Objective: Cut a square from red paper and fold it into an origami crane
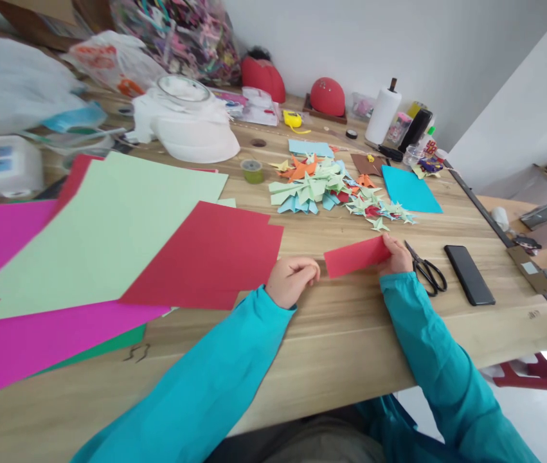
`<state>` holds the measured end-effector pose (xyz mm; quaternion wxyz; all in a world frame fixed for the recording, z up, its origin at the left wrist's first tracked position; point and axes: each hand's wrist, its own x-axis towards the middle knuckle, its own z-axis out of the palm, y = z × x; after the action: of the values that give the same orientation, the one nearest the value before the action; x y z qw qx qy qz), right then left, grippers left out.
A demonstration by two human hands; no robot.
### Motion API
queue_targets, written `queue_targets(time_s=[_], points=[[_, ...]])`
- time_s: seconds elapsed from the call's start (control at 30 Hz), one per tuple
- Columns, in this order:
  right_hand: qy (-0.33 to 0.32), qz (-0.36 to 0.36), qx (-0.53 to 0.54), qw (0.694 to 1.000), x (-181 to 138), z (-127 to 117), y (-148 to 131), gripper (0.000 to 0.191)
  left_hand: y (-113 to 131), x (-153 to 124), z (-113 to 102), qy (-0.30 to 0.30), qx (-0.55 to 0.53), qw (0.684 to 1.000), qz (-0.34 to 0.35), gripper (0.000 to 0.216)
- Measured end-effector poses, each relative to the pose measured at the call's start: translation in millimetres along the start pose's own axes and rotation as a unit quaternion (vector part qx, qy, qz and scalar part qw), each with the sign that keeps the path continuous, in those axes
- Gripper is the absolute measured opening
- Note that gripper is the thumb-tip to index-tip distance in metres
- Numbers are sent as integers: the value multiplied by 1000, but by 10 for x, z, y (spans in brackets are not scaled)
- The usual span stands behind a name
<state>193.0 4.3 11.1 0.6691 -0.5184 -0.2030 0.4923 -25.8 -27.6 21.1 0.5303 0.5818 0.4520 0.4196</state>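
A small folded red paper strip [354, 256] lies on the wooden table [331, 334] between my hands. My right hand [397, 256] pinches its right end, fingers closed on it. My left hand [292, 280] rests on the table just left of the strip, fingers curled into a loose fist; it sits at the edge of a large red sheet [206, 257]. Whether it touches the strip I cannot tell. Both arms wear teal sleeves.
Large light green [104, 231], magenta [17, 341] and green sheets overlap at left. A heap of folded paper shapes [331, 190] and a blue sheet [411, 190] lie beyond. Black scissors [426, 269] and a phone [469, 274] sit right of my right hand. Bags, a paper roll and clutter line the back.
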Motion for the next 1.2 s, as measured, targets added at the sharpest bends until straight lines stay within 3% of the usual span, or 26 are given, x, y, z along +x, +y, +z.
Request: queue_targets(time_s=[0.1,0.17,0.23,0.33,0.4,0.47,0.57,0.7,0.83,1.0,1.07,1.2], points=[[10,-4,-1,1000,-54,42,3,28,-31,17,-8,72,-29,997,5,19],[-22,11,-15,1000,-142,91,22,32,-62,28,24,128,-17,991,39,14],[-70,50,-28,996,-241,141,42,35,-96,38,71,170,7,983,69,26],[-98,66,-12,993,-339,187,53,37,-133,48,120,149,-12,988,40,45],[-92,55,-3,994,-348,188,49,37,-140,55,118,94,-67,993,-6,45],[-87,48,-4,995,-326,171,45,36,-140,70,90,82,-104,991,-26,44],[-103,54,-25,993,-292,134,54,35,-143,114,24,179,-133,975,-6,44],[-194,73,-134,969,-334,119,89,31,-173,178,-46,273,-212,938,17,39],[-289,51,-220,930,-457,159,116,26,-178,155,-27,263,-157,952,30,34],[-313,20,-269,911,-526,174,143,21,-128,71,59,197,-80,976,36,27],[-306,17,-278,911,-509,163,144,18,-129,78,59,218,-80,972,41,25],[-298,-15,-281,912,-476,157,123,16,-167,149,-20,317,-123,939,49,28]])
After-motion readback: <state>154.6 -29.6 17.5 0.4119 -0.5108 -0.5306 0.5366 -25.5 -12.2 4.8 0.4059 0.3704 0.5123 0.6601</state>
